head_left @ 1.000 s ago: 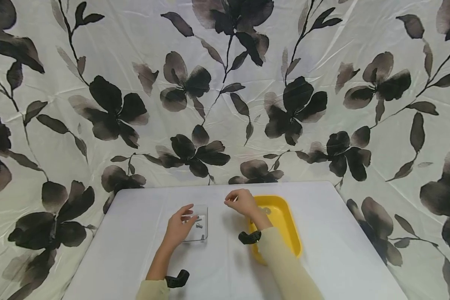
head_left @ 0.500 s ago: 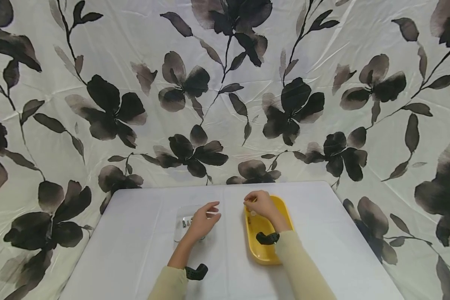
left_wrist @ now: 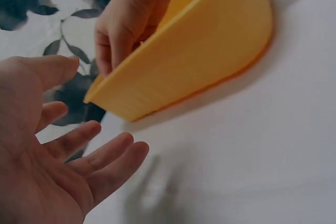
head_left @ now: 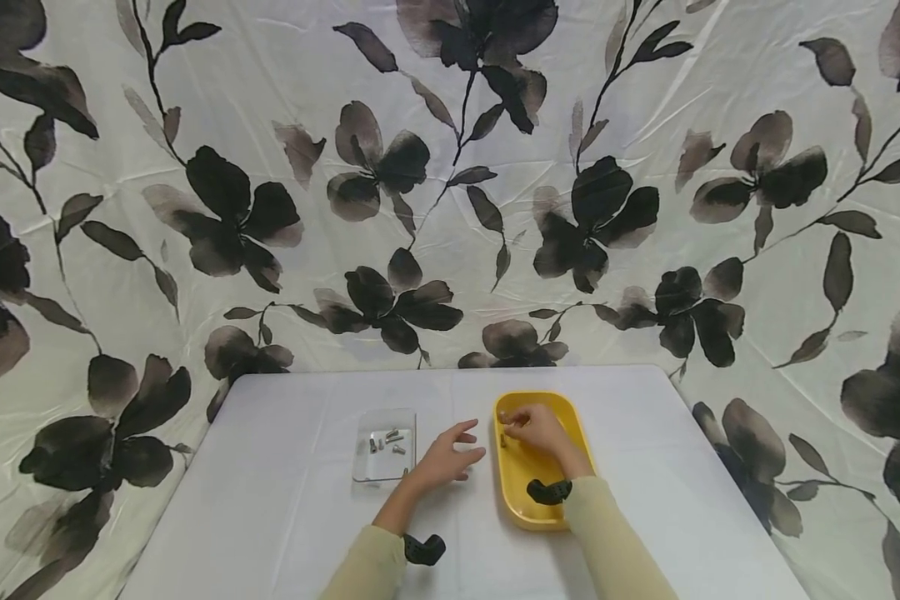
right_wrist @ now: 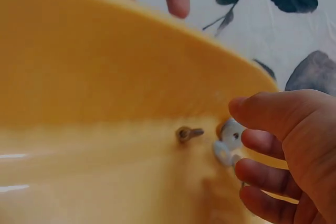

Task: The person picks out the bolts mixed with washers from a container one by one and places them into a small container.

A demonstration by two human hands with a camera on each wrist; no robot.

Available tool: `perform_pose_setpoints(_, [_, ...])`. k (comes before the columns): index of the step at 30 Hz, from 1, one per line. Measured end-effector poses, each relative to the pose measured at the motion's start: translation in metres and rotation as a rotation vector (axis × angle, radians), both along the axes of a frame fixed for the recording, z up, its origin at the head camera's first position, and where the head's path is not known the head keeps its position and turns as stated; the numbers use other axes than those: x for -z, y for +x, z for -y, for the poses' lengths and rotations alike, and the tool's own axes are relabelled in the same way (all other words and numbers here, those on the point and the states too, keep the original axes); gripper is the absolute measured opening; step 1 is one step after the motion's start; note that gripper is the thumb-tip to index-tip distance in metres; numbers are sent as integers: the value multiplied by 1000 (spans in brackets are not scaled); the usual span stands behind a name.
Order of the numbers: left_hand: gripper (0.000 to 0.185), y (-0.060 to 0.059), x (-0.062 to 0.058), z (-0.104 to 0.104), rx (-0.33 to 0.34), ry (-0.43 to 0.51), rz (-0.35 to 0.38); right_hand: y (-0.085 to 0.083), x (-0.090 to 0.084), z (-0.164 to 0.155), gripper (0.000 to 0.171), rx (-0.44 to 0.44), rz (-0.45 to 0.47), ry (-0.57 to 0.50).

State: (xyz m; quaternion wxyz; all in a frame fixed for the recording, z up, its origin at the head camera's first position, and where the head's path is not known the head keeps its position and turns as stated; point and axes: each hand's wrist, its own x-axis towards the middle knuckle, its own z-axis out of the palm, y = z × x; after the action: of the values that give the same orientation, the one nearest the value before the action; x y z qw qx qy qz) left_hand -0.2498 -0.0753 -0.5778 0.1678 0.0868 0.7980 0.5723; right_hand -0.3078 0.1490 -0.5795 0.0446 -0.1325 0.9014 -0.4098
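Note:
My right hand point(head_left: 538, 427) reaches into the far end of a yellow tray point(head_left: 517, 492). In the right wrist view its thumb and fingers are apart, close to pale round washer-like discs point(right_wrist: 222, 153) at the tray's end; whether any finger touches them is unclear. A small bolt point(right_wrist: 189, 134) lies on the tray floor beside them. My left hand point(head_left: 442, 457) hovers over the table between the tray and a clear box, palm towards the tray, fingers spread and holding nothing. In the clear box point(head_left: 363, 477) lie several short metal screws point(head_left: 393, 437).
A white cloth covers the table point(head_left: 270, 500), whose far edge meets a hanging floral sheet point(head_left: 450, 208). The tray's raised wall point(left_wrist: 199, 51) stands between my two hands. The clear box has low sides.
My left hand has moved right, away from above the clear box, uncovering its screws. My right hand, earlier pinching something small and pale left of the tray, has moved right and into it.

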Motion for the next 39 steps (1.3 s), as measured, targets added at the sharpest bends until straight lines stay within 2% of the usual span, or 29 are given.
perform_pose_setpoints(4, [71, 6, 12, -10, 6, 47, 30, 2, 9, -5, 11, 20, 70, -21])
perform_pose_setpoints(11, [82, 13, 27, -22, 10, 147, 29, 5, 19, -8, 14, 24, 92, -46])
perform_pose_setpoints(17, [93, 18, 33, -29, 59, 127, -65, 4, 23, -9, 19, 37, 117, -26])
perform_pose_setpoints(21, [96, 22, 37, -34, 93, 127, -78, 4, 25, -8, 23, 16, 121, -15])
perform_pose_setpoints(26, [98, 28, 38, -39, 77, 145, -64, 4, 28, -6, 27, -7, 100, 3])
perform_pose_setpoints(33, [98, 33, 44, -41, 68, 259, 9, 5, 33, -5, 24, -27, 110, 102])
perform_pose_setpoints(39, [97, 36, 40, -42, 14, 273, 34, 4, 29, -2, 21, -42, 67, 123])
